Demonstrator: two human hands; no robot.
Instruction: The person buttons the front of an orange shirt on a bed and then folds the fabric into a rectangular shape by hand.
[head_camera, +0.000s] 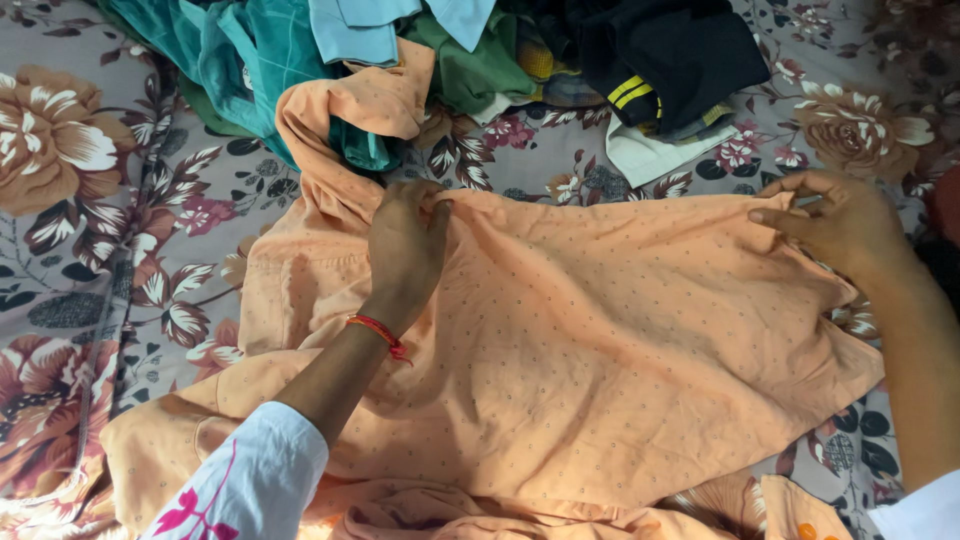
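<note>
A bed under soft, even light

Grey floral-printed bedsheet (120, 250) spread flat – large peach and maroon blooms; heaped pile of teal, green and black clothes (480, 50) along its far edge.

Your left hand (405, 245) is bare of rings as far as the view shows, and a thin red thread bracelet (378, 331) circles that wrist, with a short loose end hanging off toward your inner side. Farther up the same forearm you wear a white sleeve (255, 480), printed with a bright pink leaf-like motif near the cuff. Your right hand (835, 220) carries no band or thread at the wrist, and its forearm is uncovered down to the picture's lower corner, where only the edge of a white sleeve cuff (925, 518) shows.
</note>
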